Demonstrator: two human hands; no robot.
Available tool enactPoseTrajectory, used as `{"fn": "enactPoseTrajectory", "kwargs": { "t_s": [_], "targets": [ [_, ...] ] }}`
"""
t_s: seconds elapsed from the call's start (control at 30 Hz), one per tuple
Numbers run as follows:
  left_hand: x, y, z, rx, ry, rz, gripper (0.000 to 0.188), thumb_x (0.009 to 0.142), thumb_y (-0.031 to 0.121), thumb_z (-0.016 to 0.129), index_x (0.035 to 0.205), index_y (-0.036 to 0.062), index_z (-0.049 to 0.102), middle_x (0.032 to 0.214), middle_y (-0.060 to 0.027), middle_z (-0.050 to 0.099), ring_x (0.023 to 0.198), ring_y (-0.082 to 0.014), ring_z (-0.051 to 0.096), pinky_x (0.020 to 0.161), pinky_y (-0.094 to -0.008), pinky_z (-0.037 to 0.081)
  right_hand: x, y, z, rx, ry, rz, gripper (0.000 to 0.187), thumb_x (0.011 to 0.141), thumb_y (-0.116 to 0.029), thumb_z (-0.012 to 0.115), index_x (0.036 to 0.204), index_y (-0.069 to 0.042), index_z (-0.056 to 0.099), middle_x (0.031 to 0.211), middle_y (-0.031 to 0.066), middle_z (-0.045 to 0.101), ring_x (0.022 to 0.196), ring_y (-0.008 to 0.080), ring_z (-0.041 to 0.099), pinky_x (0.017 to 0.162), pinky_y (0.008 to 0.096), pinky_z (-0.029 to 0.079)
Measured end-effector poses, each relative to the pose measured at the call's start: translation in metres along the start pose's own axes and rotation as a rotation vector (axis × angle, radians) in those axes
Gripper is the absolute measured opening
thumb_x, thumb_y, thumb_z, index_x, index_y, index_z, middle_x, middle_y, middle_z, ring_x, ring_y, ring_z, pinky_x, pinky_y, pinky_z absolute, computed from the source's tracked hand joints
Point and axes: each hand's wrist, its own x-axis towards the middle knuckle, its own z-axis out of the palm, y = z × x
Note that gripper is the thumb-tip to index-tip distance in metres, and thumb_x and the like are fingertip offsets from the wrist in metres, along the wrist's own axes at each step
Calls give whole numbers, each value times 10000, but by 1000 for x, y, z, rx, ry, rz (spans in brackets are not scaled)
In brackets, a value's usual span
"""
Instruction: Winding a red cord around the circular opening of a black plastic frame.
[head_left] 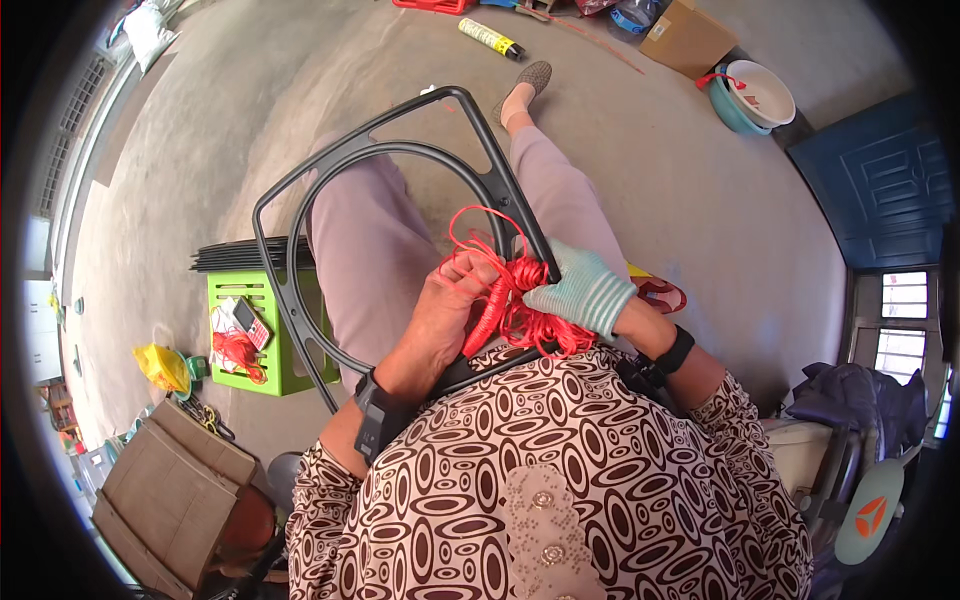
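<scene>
Clock directions take the red cord bundle (515,320) as the centre of the dial. Farthest left, at nine o'clock, a green plastic stool (285,386) carries a second tangle of red cord (237,352); strands near its edge could snag if the stool were bumped, though it stands well apart from the bundle. Nearer, reaching away toward ten o'clock, a black frame (500,185) with a ring (290,295) inside it lies across the person's lap (365,270). Supported by legs rather than something flat, it could tilt or slide if a knee shifted or the cord were pulled hard. At eleven o'clock a thin loop of cord (480,207) rises over the ring and could catch there or twist into a knot. In the bundle itself, the many loose strands could tangle if the hold on them slackened.

The left hand (460,292), bare, sits at ten o'clock, touching the bundle, fingertips pinched on cord; which strand cannot be told. The bundle lies between both hands, beside the frame's right-hand bar. The right hand (578,290), in a pale green striped glove (600,305), is at two o'clock, grasping the bundle; its fingers are partly hidden, so whether it also grips the frame is unclear.
</scene>
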Motion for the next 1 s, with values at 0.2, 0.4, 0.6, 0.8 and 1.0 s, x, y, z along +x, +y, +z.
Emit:
{"fn": "enactPoseTrajectory", "kwargs": {
  "t_s": [0.2,0.4,0.6,0.8,1.0],
  "targets": [
    [-5,6,7,19,50,-8,144,889,170,596,859,29,590,731,-19,598,600,-95,562,543,-238,501,2,14,-7,941,-367,243,412,810,-182,654,1148,30,556,1028,90,646,915,161,606,815,272,477],
    [-1,13,4,-39,-19,-96,199,907,244,573,891,47,555,761,-63,620,626,-128,613,601,-251,538,16,106,-22,1760,127,62,340,875,-307,551,1086,-41,551,1104,194,583,1033,348,569,894,510,462],
    [-1,14,0,-79,-27,-124,182,921,220,550,927,39,554,797,-119,649,613,-153,628,563,-256,541,-37,143,-107,1771,199,-470,392,931,-413,456,1028,-39,524,645,21,441,576,149,454,541,312,383],
    [-4,20,10,-61,-4,-118,223,914,277,556,916,56,525,768,-113,641,595,-164,625,546,-259,540,-55,152,-94,1578,122,-249,294,929,-341,519,973,-50,523,678,9,472,545,102,450,478,263,367],
    [-3,21,11,-17,32,-123,171,904,223,556,895,53,533,743,-123,646,554,-167,621,513,-257,538,-29,85,-52,1334,328,82,231,894,-206,567,1038,-31,524,1040,122,585,840,234,615,670,363,533]
  ]
}}
